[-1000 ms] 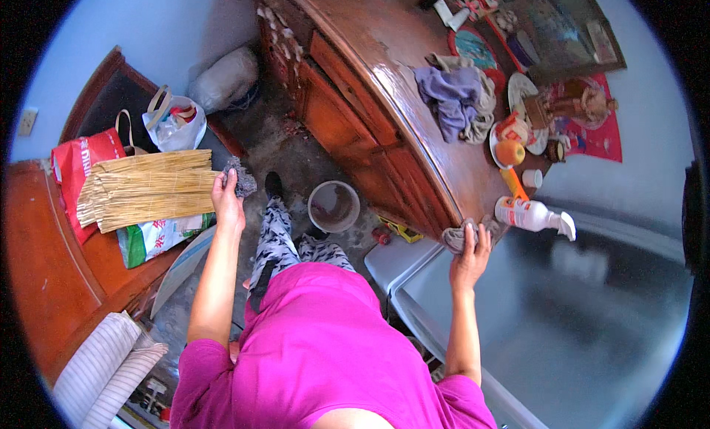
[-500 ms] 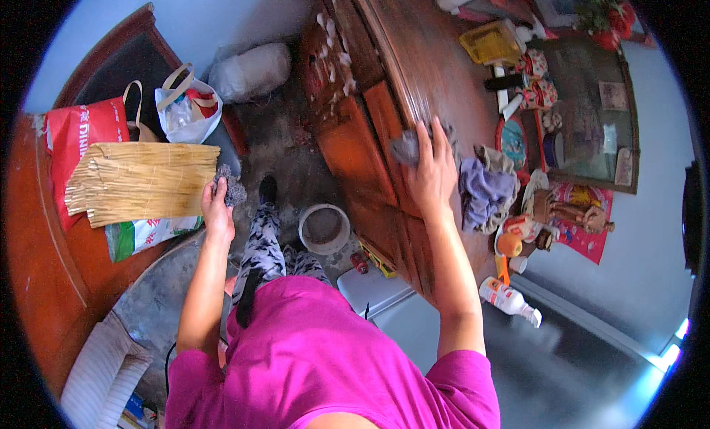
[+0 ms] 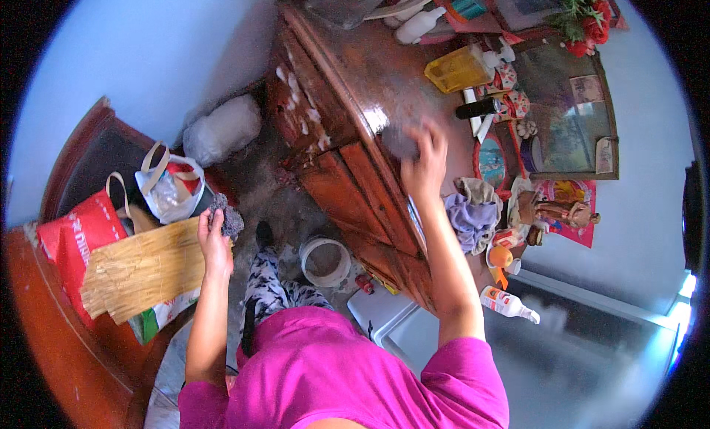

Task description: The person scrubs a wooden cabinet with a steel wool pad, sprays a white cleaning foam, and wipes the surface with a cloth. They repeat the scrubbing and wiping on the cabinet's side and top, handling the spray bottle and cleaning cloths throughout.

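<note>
My right hand (image 3: 427,160) presses a dark grey cloth (image 3: 399,142) against the wooden cabinet top (image 3: 381,81); motion blurs its fingers and the cloth. A wet, shiny patch lies by the cabinet's front edge. Over on the left, my left hand (image 3: 215,244) is closed around a grey, curly scouring pad (image 3: 228,218), held in the air near a bundle of straw-coloured stalks (image 3: 144,270). White foam (image 3: 303,107) clings to the cabinet's front. Right of my right forearm lies a crumpled purple and beige cloth (image 3: 472,216).
A yellow pump bottle (image 3: 457,69), a black bottle (image 3: 477,109) and a framed mirror (image 3: 569,111) line the cabinet's back. A white spray bottle (image 3: 509,305) lies at the right. On the floor are a bucket (image 3: 325,262) and a stuffed plastic bag (image 3: 223,129). Shopping bags (image 3: 83,229) stand left.
My right hand has slid the grey cloth farther along the cabinet top, away from the crumpled cloth. The whole view has shifted. My left hand still holds the scouring pad.
</note>
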`<move>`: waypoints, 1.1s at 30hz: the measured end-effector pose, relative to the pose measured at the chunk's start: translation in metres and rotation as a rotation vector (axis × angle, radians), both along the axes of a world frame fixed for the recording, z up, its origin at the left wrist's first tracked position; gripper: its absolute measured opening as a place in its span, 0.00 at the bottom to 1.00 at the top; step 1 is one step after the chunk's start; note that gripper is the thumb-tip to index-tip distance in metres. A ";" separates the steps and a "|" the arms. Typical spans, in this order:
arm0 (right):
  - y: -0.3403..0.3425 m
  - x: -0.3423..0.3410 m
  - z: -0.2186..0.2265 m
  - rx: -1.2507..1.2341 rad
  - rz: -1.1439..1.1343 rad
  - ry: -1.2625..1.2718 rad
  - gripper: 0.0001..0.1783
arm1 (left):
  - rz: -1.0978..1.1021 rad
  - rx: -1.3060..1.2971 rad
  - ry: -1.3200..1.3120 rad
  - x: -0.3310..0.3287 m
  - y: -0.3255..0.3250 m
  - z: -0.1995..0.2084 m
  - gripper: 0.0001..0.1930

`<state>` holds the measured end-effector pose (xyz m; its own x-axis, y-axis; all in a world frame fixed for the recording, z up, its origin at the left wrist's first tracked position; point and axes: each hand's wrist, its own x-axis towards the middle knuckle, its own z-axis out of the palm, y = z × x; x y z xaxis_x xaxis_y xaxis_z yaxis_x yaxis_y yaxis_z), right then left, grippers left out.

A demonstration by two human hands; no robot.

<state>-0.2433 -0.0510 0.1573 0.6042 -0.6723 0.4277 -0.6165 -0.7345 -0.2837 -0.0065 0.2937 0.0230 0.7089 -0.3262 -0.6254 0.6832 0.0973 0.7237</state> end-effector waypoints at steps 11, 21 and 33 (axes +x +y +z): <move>-0.101 0.003 -0.012 0.118 -0.209 0.171 0.32 | -0.451 -0.203 -0.420 0.003 -0.126 0.045 0.13; -0.228 -0.021 0.096 0.050 -0.300 0.040 0.53 | -0.555 -0.195 -0.529 0.002 -0.146 0.063 0.12; -0.140 -0.016 0.119 -0.123 -0.287 -0.137 0.35 | -0.582 -0.138 -1.111 0.036 -0.201 0.087 0.14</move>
